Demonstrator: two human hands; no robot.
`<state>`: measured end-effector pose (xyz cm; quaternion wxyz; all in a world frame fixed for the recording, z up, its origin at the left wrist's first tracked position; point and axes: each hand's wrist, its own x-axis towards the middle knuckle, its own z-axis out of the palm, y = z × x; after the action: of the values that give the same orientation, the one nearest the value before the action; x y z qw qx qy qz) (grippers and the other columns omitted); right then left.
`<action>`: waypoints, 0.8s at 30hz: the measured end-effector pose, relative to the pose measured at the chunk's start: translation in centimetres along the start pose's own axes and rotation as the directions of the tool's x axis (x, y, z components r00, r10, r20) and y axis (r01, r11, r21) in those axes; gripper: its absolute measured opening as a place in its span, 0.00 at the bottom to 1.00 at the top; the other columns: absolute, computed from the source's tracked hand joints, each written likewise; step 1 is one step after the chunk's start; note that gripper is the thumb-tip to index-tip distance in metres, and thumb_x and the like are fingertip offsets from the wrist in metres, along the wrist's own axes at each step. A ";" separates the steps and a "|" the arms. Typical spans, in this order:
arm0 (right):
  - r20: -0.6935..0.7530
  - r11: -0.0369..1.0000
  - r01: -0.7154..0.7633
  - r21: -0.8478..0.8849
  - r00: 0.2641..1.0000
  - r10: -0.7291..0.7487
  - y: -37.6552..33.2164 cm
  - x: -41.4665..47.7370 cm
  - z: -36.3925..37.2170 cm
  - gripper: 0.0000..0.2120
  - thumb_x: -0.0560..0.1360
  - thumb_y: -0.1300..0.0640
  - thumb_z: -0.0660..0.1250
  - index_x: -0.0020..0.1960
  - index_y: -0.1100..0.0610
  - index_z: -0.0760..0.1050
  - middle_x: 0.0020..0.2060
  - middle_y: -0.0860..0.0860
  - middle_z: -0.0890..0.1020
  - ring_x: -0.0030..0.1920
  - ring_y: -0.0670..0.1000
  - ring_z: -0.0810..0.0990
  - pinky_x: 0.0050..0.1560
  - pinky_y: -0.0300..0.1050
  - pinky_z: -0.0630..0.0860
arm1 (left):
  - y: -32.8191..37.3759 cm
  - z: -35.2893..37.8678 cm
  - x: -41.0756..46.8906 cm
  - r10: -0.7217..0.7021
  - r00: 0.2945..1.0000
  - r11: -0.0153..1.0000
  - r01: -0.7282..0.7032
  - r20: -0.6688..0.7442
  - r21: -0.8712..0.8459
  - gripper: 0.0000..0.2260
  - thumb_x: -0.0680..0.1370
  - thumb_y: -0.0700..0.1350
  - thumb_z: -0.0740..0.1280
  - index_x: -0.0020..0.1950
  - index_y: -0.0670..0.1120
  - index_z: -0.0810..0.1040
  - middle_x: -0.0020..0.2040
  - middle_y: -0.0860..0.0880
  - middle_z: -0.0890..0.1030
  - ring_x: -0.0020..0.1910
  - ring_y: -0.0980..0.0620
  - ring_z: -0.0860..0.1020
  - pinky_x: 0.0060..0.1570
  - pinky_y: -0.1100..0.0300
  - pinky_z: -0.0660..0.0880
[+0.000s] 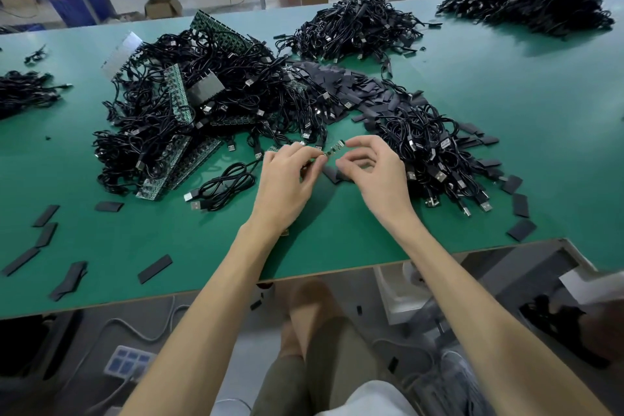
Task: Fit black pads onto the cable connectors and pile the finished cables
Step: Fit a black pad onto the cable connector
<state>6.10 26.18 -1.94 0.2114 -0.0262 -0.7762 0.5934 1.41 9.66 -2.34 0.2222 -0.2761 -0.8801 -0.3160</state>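
Near the middle of the green table (506,105), both hands work on one small connector (336,148). The left hand (290,179) pinches its near end with curled fingers. The right hand (371,172) pinches the far end between thumb and forefinger, with a black pad (331,175) under its lower fingers — whether they grip it or only rest on it I cannot tell. The cable (226,183) trails off toward 9 o'clock. What looks like the finished pile (435,152) lies at 3 o'clock, the tangled heap (189,105) at 11. The pad looks limp and narrow — it could snag on the connector's parts and buckle, or slip away among the loose pads (45,230) at 8 o'clock.
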 end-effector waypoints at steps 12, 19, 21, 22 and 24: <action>0.175 0.778 0.164 -0.607 0.982 -0.071 0.8 -0.2 1.2 0.07 0.78 0.57 0.73 0.55 0.57 0.82 0.50 0.53 0.79 0.57 0.56 0.73 0.62 0.52 0.71 | -0.6 0.4 0.1 -0.182 0.983 0.983 0.182 -0.026 -0.018 0.12 0.85 0.52 0.61 0.52 0.49 0.82 0.42 0.55 0.77 0.45 0.53 0.73 0.58 0.51 0.61; 0.105 0.899 0.102 -0.426 0.992 -0.063 0.3 -0.3 0.6 0.02 0.78 0.61 0.71 0.50 0.57 0.82 0.43 0.46 0.78 0.50 0.51 0.77 0.56 0.52 0.76 | -0.4 0.4 -0.1 -0.096 0.995 0.994 0.095 0.019 0.054 0.09 0.84 0.51 0.64 0.48 0.50 0.81 0.44 0.53 0.78 0.47 0.52 0.73 0.50 0.56 0.55; 0.094 0.899 0.105 -0.426 0.993 -0.072 0.1 -0.4 0.5 0.02 0.78 0.62 0.71 0.50 0.57 0.82 0.43 0.47 0.79 0.49 0.52 0.77 0.55 0.52 0.76 | -0.3 0.3 -0.1 -0.089 0.996 0.996 0.088 0.022 0.034 0.09 0.84 0.51 0.64 0.48 0.51 0.81 0.44 0.54 0.77 0.47 0.53 0.72 0.49 0.56 0.55; 0.082 0.897 0.106 -0.429 0.994 -0.079 0.1 -0.4 0.5 0.02 0.78 0.62 0.71 0.51 0.57 0.82 0.43 0.48 0.79 0.49 0.52 0.78 0.55 0.52 0.77 | -0.3 0.3 -0.2 -0.090 0.996 0.996 0.089 0.026 0.021 0.09 0.84 0.51 0.64 0.48 0.51 0.80 0.44 0.54 0.77 0.46 0.54 0.72 0.50 0.56 0.55; 0.021 0.914 0.104 -0.391 0.994 -0.104 0.0 -0.4 0.6 0.03 0.79 0.63 0.70 0.52 0.58 0.80 0.46 0.50 0.80 0.44 0.49 0.81 0.51 0.49 0.79 | -0.2 0.2 -0.2 -0.098 0.995 0.995 0.098 0.037 -0.007 0.10 0.83 0.52 0.62 0.46 0.51 0.78 0.43 0.54 0.76 0.45 0.55 0.71 0.50 0.55 0.57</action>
<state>6.26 25.55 -2.18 0.2334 -0.0267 -0.8794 0.4140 1.35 9.61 -2.68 0.1889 -0.2394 -0.8951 -0.3253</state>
